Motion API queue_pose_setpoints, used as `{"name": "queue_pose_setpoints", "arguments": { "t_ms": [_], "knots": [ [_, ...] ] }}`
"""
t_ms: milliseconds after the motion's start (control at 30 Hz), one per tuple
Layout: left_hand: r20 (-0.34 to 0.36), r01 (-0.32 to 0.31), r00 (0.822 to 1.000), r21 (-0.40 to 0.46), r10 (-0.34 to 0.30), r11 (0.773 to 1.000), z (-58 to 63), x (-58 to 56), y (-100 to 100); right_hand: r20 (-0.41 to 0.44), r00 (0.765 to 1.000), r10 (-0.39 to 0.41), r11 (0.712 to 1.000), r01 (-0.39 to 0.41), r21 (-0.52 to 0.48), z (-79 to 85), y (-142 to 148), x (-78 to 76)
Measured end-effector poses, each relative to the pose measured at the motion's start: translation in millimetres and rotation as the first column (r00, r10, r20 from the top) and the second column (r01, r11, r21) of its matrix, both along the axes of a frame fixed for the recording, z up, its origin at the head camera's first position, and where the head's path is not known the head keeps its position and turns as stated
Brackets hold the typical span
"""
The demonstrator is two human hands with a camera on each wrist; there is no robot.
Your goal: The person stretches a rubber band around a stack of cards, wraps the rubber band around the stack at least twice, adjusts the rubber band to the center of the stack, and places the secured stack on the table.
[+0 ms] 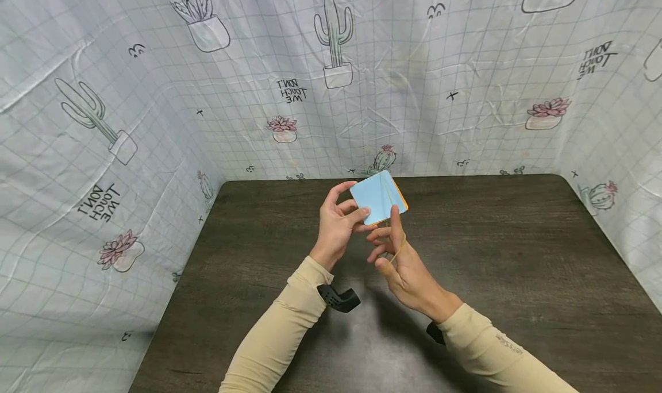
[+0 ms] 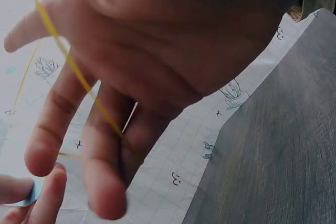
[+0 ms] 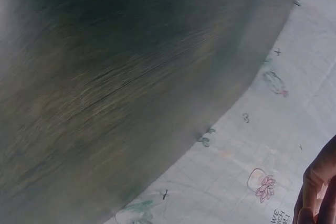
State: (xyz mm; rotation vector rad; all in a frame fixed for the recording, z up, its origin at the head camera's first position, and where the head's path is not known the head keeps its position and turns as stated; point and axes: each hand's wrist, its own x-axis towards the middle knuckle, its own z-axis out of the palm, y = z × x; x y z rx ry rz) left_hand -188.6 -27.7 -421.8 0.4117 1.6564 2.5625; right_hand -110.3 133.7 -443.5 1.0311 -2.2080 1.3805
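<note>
Head view: pinching blue-topped cards (image 1: 372, 197) over the counter (image 1: 264, 238) with the left hand (image 1: 335, 224), holding a yellow band (image 1: 399, 252) taut across the loosely spread right hand (image 1: 411, 275), probably needing even tension and squared edges.

A dark brown counter (image 1: 491, 238) with streaky wood grain and rounded far corners spreads across the lower part of the head view, a pale sheen on its near middle. Behind it and along both sides hangs a wrinkled whitish cloth (image 1: 439, 123) ruled with thin grid lines and printed with a tall potted cactus (image 1: 338, 76), pink-leaved plants in pots (image 1: 547, 116), small crosses (image 1: 452, 96), little faces (image 1: 436, 10) and blocks of dark lettering (image 1: 293, 91). Both wrist views show the counter's edge running diagonally against this same patterned cloth.
</note>
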Motion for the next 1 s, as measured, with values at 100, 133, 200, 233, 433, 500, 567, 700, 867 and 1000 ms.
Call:
{"name": "queue_pose_setpoints", "arguments": {
  "t_ms": [100,133,200,233,433,500,567,700,867,1000],
  "knots": [
    [-0.032,-0.047,0.998,0.024,0.048,0.999,1.2,2.7,0.9,0.074,0.997,0.016,0.993,-0.007,-0.116,2.3,-5.7,0.8],
    [-0.042,-0.062,0.997,0.032,0.063,0.998,1.6,3.5,1.1,0.112,0.993,0.033,0.987,-0.015,-0.158,3.6,-7.1,1.6],
    [-0.061,-0.090,0.994,0.050,0.093,0.995,2.0,4.8,1.4,0.187,0.980,0.070,0.970,-0.023,-0.242,6.3,-9.6,3.6],
    [-0.071,-0.106,0.991,0.058,0.110,0.993,2.1,5.5,1.4,0.222,0.971,0.084,0.961,-0.020,-0.277,7.6,-10.6,4.9],
    [-0.106,-0.179,0.976,0.115,0.191,0.977,-0.2,8.3,1.4,0.375,0.916,0.141,0.912,0.027,-0.408,11.8,-16.2,13.0],
    [-0.117,-0.191,0.971,0.131,0.207,0.973,-1.0,8.9,0.9,0.405,0.902,0.148,0.902,0.045,-0.430,11.3,-18.1,15.0],
    [-0.127,-0.199,0.968,0.140,0.217,0.970,-1.6,9.5,0.1,0.430,0.888,0.164,0.889,0.056,-0.455,10.3,-19.8,16.3],
    [-0.149,-0.194,0.965,0.149,0.216,0.970,-2.0,10.7,-2.5,0.452,0.848,0.276,0.829,0.027,-0.558,7.7,-20.3,17.8],
    [-0.171,-0.168,0.967,0.137,0.190,0.976,-2.1,10.7,-6.9,0.451,0.733,0.509,0.692,-0.037,-0.721,8.1,-11.7,17.2],
    [-0.189,-0.128,0.971,0.103,0.146,0.986,-1.8,10.6,-11.4,0.486,0.615,0.621,0.634,-0.031,-0.772,9.8,-0.3,12.3]
  ]
}}
